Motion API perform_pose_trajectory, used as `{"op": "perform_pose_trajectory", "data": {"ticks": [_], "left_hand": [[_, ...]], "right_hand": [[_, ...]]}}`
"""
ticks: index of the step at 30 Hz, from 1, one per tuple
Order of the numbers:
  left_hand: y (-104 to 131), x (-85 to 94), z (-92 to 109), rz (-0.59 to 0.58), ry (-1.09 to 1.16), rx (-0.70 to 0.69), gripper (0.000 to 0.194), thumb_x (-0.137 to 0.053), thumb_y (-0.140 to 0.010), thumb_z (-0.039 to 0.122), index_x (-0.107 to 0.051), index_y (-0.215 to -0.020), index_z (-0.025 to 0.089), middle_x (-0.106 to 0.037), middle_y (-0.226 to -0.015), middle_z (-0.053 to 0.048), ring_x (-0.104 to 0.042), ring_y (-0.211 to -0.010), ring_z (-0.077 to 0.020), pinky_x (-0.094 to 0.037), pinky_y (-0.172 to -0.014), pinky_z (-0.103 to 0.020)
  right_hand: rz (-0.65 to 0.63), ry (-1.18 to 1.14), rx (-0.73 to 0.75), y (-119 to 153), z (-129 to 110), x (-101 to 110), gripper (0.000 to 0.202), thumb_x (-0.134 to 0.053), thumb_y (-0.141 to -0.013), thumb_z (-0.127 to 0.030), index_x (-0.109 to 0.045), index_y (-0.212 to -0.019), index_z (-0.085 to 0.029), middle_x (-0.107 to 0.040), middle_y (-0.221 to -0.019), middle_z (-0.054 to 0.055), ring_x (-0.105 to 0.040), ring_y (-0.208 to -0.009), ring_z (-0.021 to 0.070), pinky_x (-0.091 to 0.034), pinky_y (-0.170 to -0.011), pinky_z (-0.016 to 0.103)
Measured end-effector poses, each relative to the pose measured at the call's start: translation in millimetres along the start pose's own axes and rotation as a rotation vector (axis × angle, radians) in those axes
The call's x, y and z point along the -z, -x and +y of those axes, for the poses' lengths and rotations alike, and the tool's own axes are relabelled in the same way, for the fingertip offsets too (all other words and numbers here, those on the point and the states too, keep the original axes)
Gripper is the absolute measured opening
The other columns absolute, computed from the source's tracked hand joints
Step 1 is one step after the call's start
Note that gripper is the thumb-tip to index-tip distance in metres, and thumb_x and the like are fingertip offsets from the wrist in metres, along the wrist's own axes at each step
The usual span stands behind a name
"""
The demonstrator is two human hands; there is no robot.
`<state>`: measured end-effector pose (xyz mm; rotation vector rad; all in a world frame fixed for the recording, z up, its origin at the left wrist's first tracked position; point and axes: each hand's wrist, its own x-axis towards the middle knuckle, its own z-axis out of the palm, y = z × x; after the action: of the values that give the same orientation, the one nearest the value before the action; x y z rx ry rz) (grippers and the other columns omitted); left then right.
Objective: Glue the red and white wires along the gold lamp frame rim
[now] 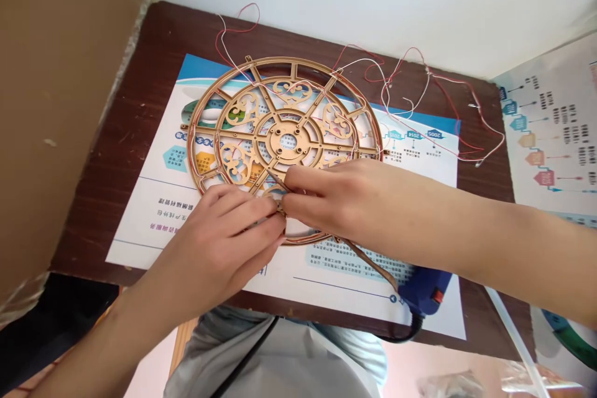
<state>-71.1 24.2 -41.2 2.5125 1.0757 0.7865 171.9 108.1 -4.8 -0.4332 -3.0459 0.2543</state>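
Through the head view, I had the gold frame (303, 142) lying flat on a printed sheet (140, 224) on the dark table (135, 93), its near edge toward the person's lap; the sheet probably served to keep the tabletop from scuffing it. The left hand (228, 236) lay over the near left part of the rim, fingers curled and bunched together. I took it to be steadying the frame, though its fingertips met the other hand's and I could not tell whether they pinched anything. The right hand (326, 196) came in from the other side, thumb and finger closed on a slim pointed tool (280, 183), held low and near its tip, I judged, for fine control. Red and white wires (385, 90) ran along the frame and trailed loosely beyond its far side, which left them out of the fingers' way. A blue tool (420, 292) with a red switch sat beneath the right forearm, its cord (413, 328) curving off the near edge, perhaps placed there for easy reach.
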Motion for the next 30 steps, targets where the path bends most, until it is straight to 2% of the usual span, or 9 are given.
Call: {"op": "perform_pose_trajectory", "data": {"ticks": [4,7,9,15,18,22,26,30], "left_hand": [[0.5,1.0,0.6,-0.023,0.024,0.003,0.016,-0.063,-0.109,0.007,-0.066,-0.121,0.017,-0.077,-0.108,-0.006,-0.066,-0.098,-0.0218,-0.05,-0.092,-0.045],[1.5,1.6,0.3,-0.027,0.031,-0.001,0.016,-0.063,-0.109,0.006,-0.065,-0.122,0.016,-0.078,-0.112,-0.007,-0.066,-0.1,-0.0215,-0.05,-0.093,-0.045],[2.3,1.7,0.0,-0.032,0.024,-0.004,0.016,-0.062,-0.11,0.008,-0.065,-0.123,0.017,-0.079,-0.113,-0.007,-0.067,-0.101,-0.0222,-0.051,-0.095,-0.046],[2.9,1.2,-0.1,-0.043,-0.008,-0.007,0.019,-0.063,-0.11,0.009,-0.066,-0.126,0.017,-0.078,-0.112,-0.007,-0.064,-0.1,-0.025,-0.05,-0.094,-0.048],[1.2,0.5,0.3,-0.05,-0.058,-0.032,0.017,-0.062,-0.109,0.008,-0.067,-0.123,0.016,-0.078,-0.11,-0.007,-0.061,-0.097,-0.0254,-0.048,-0.091,-0.048],[-1.4,-0.1,0.4,-0.048,-0.11,-0.051,0.014,-0.061,-0.11,0.009,-0.068,-0.12,0.016,-0.079,-0.112,-0.008,-0.059,-0.096,-0.0254,-0.047,-0.089,-0.048],[-2.5,0.3,0.3,-0.043,-0.12,-0.046,0.014,-0.06,-0.11,0.01,-0.069,-0.12,0.016,-0.078,-0.11,-0.008,-0.059,-0.094,-0.0254,-0.047,-0.088,-0.047],[-2.2,0.1,0.3,-0.044,-0.108,-0.038,0.014,-0.061,-0.11,0.01,-0.07,-0.119,0.016,-0.079,-0.111,-0.008,-0.061,-0.095,-0.0255,-0.047,-0.091,-0.048]], "right_hand": [[0.021,-0.047,-0.014,1.3,1.0,-0.7,0.021,-0.056,-0.102,-0.003,-0.062,-0.106,-0.023,-0.061,-0.096,0.001,-0.042,-0.057,0.0168,-0.031,-0.058,0.038],[-0.01,-0.191,-0.062,0.2,2.0,-0.1,0.022,-0.056,-0.101,-0.001,-0.061,-0.104,-0.022,-0.06,-0.098,0.001,-0.041,-0.056,0.0142,-0.026,-0.056,0.036],[-0.016,-0.311,-0.134,-2.3,2.1,-0.1,0.021,-0.057,-0.102,-0.002,-0.06,-0.099,-0.023,-0.06,-0.098,0.001,-0.045,-0.058,0.013,-0.025,-0.055,0.035],[-0.066,-0.516,-0.338,-9.8,0.8,1.5,0.02,-0.068,-0.099,-0.008,-0.061,-0.086,-0.022,-0.062,-0.089,0.0,-0.056,-0.07,0.0141,-0.035,-0.059,0.029],[-0.076,-0.52,-0.353,-9.5,-0.1,2.1,0.017,-0.069,-0.097,-0.006,-0.066,-0.091,-0.021,-0.063,-0.09,0.0,-0.057,-0.071,0.0139,-0.036,-0.059,0.029],[-0.026,-0.534,-0.353,-6.8,0.9,1.3,0.011,-0.065,-0.104,-0.011,-0.068,-0.098,-0.021,-0.067,-0.094,0.001,-0.059,-0.074,0.0143,-0.04,-0.062,0.028],[0.06,-0.589,-0.3,0.3,4.7,3.3,0.011,-0.063,-0.111,-0.019,-0.07,-0.102,-0.02,-0.069,-0.095,0.002,-0.063,-0.08,0.0147,-0.046,-0.068,0.027],[0.153,-0.529,-0.289,18.2,2.3,7.1,0.016,-0.059,-0.114,-0.019,-0.073,-0.107,-0.02,-0.068,-0.096,0.003,-0.065,-0.084,0.0158,-0.048,-0.071,0.028]]}}
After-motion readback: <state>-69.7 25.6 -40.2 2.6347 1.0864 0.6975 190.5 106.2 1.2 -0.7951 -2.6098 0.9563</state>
